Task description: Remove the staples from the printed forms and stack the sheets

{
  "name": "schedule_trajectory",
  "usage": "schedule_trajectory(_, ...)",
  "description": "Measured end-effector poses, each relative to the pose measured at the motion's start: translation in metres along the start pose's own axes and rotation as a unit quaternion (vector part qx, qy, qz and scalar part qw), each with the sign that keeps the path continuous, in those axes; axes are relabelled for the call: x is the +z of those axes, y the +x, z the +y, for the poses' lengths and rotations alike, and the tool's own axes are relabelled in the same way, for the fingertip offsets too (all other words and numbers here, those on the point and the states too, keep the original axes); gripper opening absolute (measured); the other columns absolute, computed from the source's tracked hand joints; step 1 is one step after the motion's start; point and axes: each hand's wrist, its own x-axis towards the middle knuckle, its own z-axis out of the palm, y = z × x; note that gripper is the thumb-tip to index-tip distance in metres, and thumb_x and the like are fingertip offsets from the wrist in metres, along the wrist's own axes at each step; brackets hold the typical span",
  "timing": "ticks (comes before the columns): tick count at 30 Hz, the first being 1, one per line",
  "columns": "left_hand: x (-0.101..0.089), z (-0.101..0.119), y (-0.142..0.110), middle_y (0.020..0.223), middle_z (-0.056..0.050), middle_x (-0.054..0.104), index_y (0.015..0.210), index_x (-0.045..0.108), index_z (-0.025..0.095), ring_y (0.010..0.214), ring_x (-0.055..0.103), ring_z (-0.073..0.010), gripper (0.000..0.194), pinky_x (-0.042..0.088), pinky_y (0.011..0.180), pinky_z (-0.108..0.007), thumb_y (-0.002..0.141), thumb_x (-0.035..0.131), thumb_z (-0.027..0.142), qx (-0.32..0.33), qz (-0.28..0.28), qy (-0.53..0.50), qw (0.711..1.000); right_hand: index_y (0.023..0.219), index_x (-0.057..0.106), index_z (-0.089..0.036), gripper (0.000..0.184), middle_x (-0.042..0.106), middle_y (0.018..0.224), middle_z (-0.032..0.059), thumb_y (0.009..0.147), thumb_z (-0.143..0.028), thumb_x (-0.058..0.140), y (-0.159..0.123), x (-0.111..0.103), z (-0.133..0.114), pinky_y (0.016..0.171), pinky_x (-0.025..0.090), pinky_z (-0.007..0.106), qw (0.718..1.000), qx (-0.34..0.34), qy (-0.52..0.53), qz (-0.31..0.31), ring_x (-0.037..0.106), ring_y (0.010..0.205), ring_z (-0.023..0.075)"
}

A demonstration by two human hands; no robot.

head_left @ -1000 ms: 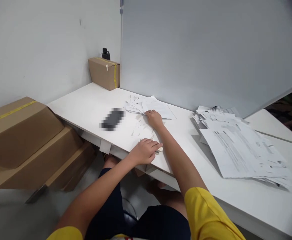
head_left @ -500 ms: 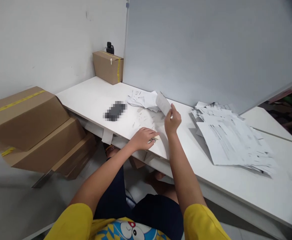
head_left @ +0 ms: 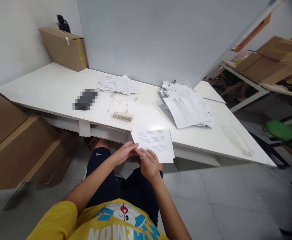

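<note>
Printed sheets of paper [head_left: 157, 143] are held in front of my body, partly over the table's front edge. My left hand [head_left: 126, 152] grips their left corner between its fingers. Closed on the lower left edge, my right hand [head_left: 149, 163] is beside it, the fingertips of both hands nearly touching. A cream stapler [head_left: 123, 116] lies on the white table just beyond the sheets, with neither hand on it. Farther back is a small pile of papers [head_left: 120, 84]. A larger, untidy paper pile [head_left: 187, 108] lies to the right.
A blurred-out dark object [head_left: 85, 100] rests on the white table [head_left: 146, 108]. Cardboard boxes [head_left: 10, 146] stand at the left, with another box [head_left: 63, 48] at the table's far corner. At right are a green chair [head_left: 286, 133] and another table with cardboard [head_left: 273, 63].
My left hand has let go of the stapler and taken hold of the sheets. My right hand has brought paper down towards me. The view has turned right.
</note>
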Motion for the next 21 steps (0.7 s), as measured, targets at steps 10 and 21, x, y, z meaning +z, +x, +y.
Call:
schedule_trajectory(10, 0.002, 0.048, 0.027, 0.100, -0.010, 0.080, 0.101, 0.077, 0.015, 0.101, 0.072, -0.0294, 0.055, 0.055, 0.095, -0.041, 0.076, 0.077, 0.064, 0.209, 0.092, 0.156, 0.961, 0.160, 0.032, -0.032, 0.066, 0.054, 0.155, 0.0103, 0.099, -0.040, 0.056, 0.021, -0.021, 0.053, 0.122, 0.036, 0.053, 0.990, 0.108, -0.076, 0.052, 0.046, 0.148, 0.0261)
schedule_trajectory(21, -0.034, 0.083, 0.084, 0.085, -0.010, 0.076, 0.076, 0.072, 0.018, 0.092, 0.070, -0.0305, 0.067, 0.056, 0.086, -0.040, 0.081, 0.054, 0.082, 0.270, 0.105, 0.427, 0.856, 0.164, 0.007, -0.028, 0.113, 0.028, 0.170, 0.0107, 0.069, -0.044, 0.066, 0.057, -0.009, 0.200, 0.128, 0.013, 0.055, 0.826, 0.458, 0.322, 0.056, 0.021, 0.159, 0.0272)
